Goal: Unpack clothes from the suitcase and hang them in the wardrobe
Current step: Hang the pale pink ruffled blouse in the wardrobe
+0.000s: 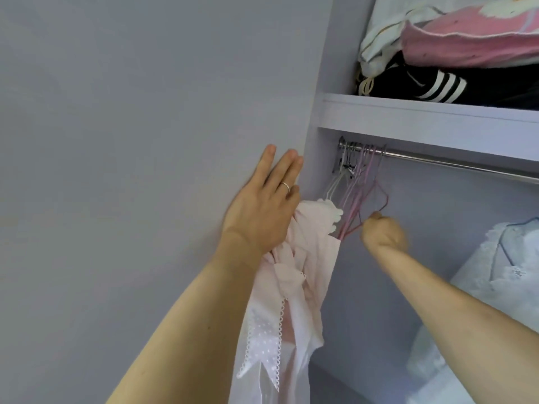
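Progress, judging fr what shows: partway. Pink frilled garment (306, 258) already hangs on a white hanger (332, 189) at the clothes rail's (437, 161) left end. A white lace garment (510, 281) on a blue hanger (500, 243) hangs below the rail twd its right end, so at least 2 pieces are up. Suitcase not in view, so can't tell how much is left to unpack. Step in hand looks like fetching the next hanger: a bunch of empty wire hangers (357, 196) crowds the rail's left end, just right of the pink garment.

R hand (385, 231) is below the rail, just right of that bunch, fingers curled tight. It seems to pinch the bottom wire of the red wire hanger (387, 198), tho blur hides the exact hold. L hand (262, 205) is below + left of the rail's end, fingers straight and close together, holding nothing. Its heel overlaps the pink garment's shoulder, prob pressing it aside; palm hidden. Folded clothes (466, 39) sit on the shelf (408, 112) above the rail
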Tool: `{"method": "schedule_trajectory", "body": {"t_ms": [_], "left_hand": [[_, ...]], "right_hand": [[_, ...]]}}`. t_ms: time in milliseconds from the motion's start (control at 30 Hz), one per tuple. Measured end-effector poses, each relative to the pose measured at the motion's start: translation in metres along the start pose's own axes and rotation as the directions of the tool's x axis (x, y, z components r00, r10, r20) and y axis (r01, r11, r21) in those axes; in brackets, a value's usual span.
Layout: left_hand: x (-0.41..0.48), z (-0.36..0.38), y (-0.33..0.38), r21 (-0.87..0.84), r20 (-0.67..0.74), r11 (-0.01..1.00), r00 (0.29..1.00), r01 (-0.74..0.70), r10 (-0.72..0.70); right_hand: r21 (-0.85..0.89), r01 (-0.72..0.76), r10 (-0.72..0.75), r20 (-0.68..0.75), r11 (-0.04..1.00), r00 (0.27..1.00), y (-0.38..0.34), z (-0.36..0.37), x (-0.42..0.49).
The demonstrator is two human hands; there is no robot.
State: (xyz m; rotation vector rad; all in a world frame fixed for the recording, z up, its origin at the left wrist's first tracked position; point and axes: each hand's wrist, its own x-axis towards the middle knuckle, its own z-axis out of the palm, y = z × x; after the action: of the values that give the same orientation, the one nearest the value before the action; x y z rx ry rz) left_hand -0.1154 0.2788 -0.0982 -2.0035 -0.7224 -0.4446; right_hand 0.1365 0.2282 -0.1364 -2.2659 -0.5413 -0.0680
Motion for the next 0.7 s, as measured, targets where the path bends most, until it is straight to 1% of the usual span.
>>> {"method": "schedule_trajectory", "body": {"t_ms": [100,167,267,333,400,467,567,700], "left_hand": [[-0.005,-0.003,0.000,-0.047,0.017,0.999,1.000,-0.015,0.016],[-0.009,-0.004,0.001,-0.080,0.033,0.997,0.999,-0.022,0.025],[-0.011,-0.009,-0.001,-0.117,0.053,0.993,0.998,-0.037,0.043],[-0.011,-0.013,-0.003,-0.123,0.066,0.991,0.996,-0.049,0.057],[-0.010,-0.018,-0.005,-0.125,0.083,0.990,0.994,-0.058,0.068],[-0.009,-0.022,-0.008,-0.130,0.091,0.989,0.993,-0.066,0.079],[-0.009,-0.023,-0.009,-0.135,0.081,0.988,0.993,-0.073,0.084],[-0.008,-0.021,-0.007,-0.135,0.051,0.988,0.996,-0.070,0.077]], "right_hand": [[-0.061,0.028,-0.030,-0.047,0.998,0.998,-0.002,-0.013,-0.006],[-0.058,0.021,-0.024,-0.055,0.998,0.998,-0.002,-0.020,-0.011],[-0.015,0.010,-0.010,-0.006,1.000,1.000,-0.003,-0.041,-0.019],[-0.034,0.006,-0.005,0.014,0.999,1.000,-0.003,-0.054,-0.025],[-0.104,-0.013,0.011,-0.023,0.994,1.000,-0.002,-0.065,-0.032],[-0.214,-0.023,0.013,-0.045,0.977,0.999,0.001,-0.069,-0.040],[-0.389,-0.009,-0.018,-0.066,0.921,0.998,0.008,-0.073,-0.047],[-0.472,-0.048,-0.002,-0.103,0.880,0.995,0.012,-0.073,-0.046]]}}
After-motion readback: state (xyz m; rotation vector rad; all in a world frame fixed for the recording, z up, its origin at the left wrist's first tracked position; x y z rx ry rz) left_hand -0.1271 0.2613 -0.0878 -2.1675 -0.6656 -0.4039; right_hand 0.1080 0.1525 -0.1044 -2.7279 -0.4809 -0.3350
